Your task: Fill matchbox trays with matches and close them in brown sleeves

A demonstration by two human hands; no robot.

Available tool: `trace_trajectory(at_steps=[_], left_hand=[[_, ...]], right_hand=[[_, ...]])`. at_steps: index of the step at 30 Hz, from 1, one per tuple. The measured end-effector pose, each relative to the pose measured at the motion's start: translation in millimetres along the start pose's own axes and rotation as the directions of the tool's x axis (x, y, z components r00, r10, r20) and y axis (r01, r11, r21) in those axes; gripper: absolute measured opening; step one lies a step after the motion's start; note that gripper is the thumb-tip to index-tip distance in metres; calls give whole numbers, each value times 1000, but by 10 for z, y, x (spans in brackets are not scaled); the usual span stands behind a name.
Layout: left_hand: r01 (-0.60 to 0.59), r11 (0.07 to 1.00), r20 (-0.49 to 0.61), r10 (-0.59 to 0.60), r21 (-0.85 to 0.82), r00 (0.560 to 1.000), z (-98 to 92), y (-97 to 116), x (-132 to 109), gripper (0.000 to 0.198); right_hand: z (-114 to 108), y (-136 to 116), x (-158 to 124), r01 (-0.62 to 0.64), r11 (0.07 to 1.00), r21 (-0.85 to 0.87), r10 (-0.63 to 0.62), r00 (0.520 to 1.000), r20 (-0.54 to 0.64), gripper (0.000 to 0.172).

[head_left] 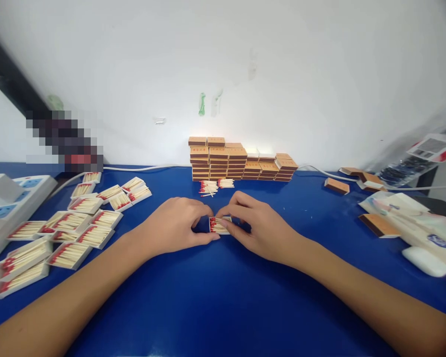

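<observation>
A small white matchbox tray (212, 227) filled with red-tipped matches (219, 226) lies on the blue table between my hands. My left hand (180, 224) curves around the tray's left end, fingertips at its far edge and thumb at its near edge. Over the tray's right part, my right hand (262, 225) has thumb and fingers drawn together on the matches; the exact contact at the fingertips is partly hidden. Just beyond are two loose piles of matches, a left pile (208, 187) and a right pile (226, 183).
Stacked matchboxes (218, 163) stand against the wall. Several match-filled trays (70, 254) spread over the left side, beside a white power strip (20, 208). At right lie a few matchbox covers (337, 186), a tissue pack (412, 223) and a white rounded object (426, 261).
</observation>
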State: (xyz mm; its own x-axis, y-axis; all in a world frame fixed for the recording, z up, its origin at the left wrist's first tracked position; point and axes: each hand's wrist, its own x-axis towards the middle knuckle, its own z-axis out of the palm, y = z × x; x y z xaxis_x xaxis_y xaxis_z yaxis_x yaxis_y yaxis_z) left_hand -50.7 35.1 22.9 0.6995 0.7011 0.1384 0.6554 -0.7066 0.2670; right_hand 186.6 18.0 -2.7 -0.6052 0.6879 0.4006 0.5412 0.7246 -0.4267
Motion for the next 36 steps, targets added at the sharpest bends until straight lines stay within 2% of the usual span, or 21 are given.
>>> trace_trajectory(at_steps=[12, 14, 16, 17, 18, 20, 21, 23, 24, 26, 29, 33, 36], left_hand=[[12, 1000, 15, -12, -2, 1000, -7, -11, -16, 29], [7, 1000, 10, -7, 2, 1000, 1, -22, -20, 30], [7, 1000, 3, -7, 4, 1000, 2, -29, -23, 30], [11, 1000, -1, -11, 3, 1000, -1, -30, -25, 30], [17, 1000, -3, -17, -1, 1000, -6, -29, -27, 30], [38, 999, -7, -38, -10, 999, -18, -23, -31, 32], [49, 999, -7, -49, -13, 999, -23, -20, -32, 33], [67, 998, -10, -67, -16, 998, -25, -16, -36, 35], [71, 997, -14, -71, -17, 997, -21, -17, -37, 36], [75, 997, -26, -76, -18, 997, -6, -23, -38, 37], [91, 996, -48, -92, -24, 995, 16, -40, -35, 38], [107, 994, -82, -108, -24, 991, 19, -62, -27, 39], [109, 994, -99, -109, -3, 989, 9, -82, -28, 38]], right_hand=[[22, -37, -7, -4, 1000, 9, 4, 999, 35, 23], [-61, 16, 42, -42, 998, 40, 42, 999, 8, 20], [-254, 190, 101, -112, 992, 57, 116, 991, -73, 14], [-390, 325, 123, -178, 984, 25, 180, 970, -162, 14], [-541, 485, 134, -284, 959, -12, 271, 925, -267, 16], [-848, 833, 116, -511, 859, -39, 428, 757, -493, 18], [-981, 996, 87, -610, 790, -55, 486, 679, -550, 20], [-1159, 1245, 12, -757, 649, -74, 590, 562, -579, 32], [-1198, 1321, -22, -791, 606, -82, 621, 535, -573, 37], [-1187, 1380, -59, -821, 562, -103, 662, 521, -539, 50], [-1048, 1339, -27, -820, 556, -139, 686, 547, -481, 68], [-897, 1275, 44, -838, 520, -168, 696, 529, -486, 66], [-912, 1195, 39, -835, 513, -199, 652, 529, -542, 63]])
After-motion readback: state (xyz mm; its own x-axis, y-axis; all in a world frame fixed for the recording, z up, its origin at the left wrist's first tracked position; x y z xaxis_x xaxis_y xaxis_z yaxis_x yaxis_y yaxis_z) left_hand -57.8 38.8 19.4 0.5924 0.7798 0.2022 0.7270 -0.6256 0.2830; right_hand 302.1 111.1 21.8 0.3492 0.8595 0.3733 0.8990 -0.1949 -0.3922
